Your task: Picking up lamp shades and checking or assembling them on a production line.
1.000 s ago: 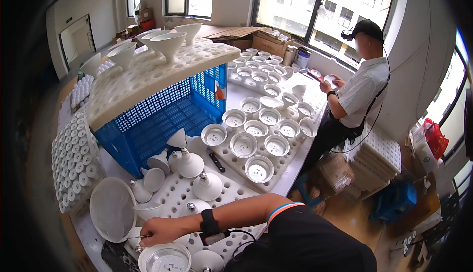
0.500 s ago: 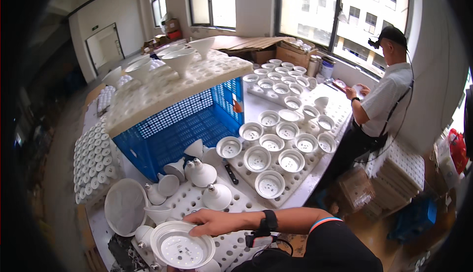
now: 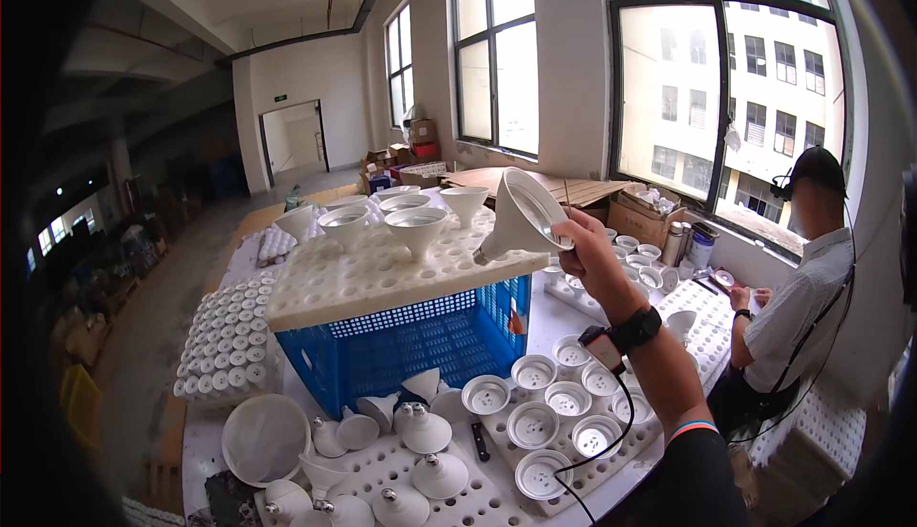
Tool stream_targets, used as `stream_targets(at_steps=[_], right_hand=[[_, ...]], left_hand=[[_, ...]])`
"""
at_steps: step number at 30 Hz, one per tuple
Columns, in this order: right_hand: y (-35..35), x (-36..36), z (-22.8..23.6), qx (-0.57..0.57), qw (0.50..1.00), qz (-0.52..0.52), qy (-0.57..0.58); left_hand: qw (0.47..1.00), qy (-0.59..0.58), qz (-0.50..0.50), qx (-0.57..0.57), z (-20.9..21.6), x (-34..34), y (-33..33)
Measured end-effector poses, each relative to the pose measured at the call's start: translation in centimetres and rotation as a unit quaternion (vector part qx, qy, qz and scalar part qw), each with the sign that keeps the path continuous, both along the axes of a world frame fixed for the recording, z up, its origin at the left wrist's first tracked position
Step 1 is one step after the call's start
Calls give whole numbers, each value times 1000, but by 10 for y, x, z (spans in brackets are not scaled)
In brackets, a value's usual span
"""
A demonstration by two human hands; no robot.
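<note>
My right hand [image 3: 594, 258] is raised, its fingers closed on the rim of a white funnel-shaped lamp housing [image 3: 519, 220]. The housing is tilted, its wide mouth toward the upper right and its narrow screw end toward the lower left. It hangs over the right end of a white foam board [image 3: 315, 284] with holes. Several similar lamp housings [image 3: 416, 224] stand mouth up in that board, left of my hand. The board lies across a blue plastic crate [image 3: 401, 346]. My left hand is out of view.
Lamp housings with screw bases [image 3: 425, 429] lie mouth down in front of the crate, beside a white round tub [image 3: 263, 439] and a black-handled knife [image 3: 480, 441]. Cups [image 3: 533, 424] fill another foam board at right. A co-worker [image 3: 798, 288] stands at far right.
My right hand has risen from the near table edge to above the crate, carrying a lamp housing. The head view has tilted upward.
</note>
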State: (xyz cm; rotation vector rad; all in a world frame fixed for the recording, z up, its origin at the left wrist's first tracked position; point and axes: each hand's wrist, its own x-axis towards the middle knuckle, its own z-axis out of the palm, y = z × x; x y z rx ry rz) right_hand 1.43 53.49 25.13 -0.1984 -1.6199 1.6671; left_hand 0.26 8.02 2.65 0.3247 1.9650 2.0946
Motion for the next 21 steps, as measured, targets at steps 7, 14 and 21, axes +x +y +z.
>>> stream_targets(at_steps=[7,14,21], right_hand=[[123,-112,20,93,978,-151,-108],[147,-166,0,255,895,-277,-240],[147,-177,-13,269,830,-316,-374]], left_hand=[[996,8,79,-33,-6,4,19],[994,-31,91,-52,-14,10,28],[991,-27,101,-80,-26,21,32]])
